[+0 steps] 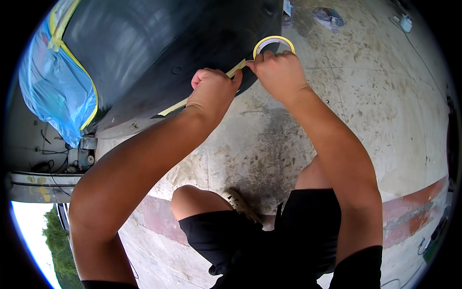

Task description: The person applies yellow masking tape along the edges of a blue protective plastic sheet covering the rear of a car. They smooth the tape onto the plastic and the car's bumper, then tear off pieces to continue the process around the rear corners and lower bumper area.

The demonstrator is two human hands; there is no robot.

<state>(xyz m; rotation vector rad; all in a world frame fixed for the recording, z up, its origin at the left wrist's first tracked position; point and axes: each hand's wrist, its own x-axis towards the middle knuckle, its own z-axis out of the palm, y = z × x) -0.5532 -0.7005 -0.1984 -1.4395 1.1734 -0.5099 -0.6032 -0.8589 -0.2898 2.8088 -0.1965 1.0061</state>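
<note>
Right hand (279, 72) is gripping the yellow masking tape roll (273, 45), closed around it. Left hand (211, 89), fisted, is pinching the tape strip (237, 68) running down-left along the dark car panel (159, 48).

Both arms are bare from hand to upper arm — only the black edges of short sleeves (353, 267) show at the lower rim. Black shorts (269, 241) leave the knees bare, and a pale laced shoe (237, 201) — off-white, scuffed — shows between them.
</note>
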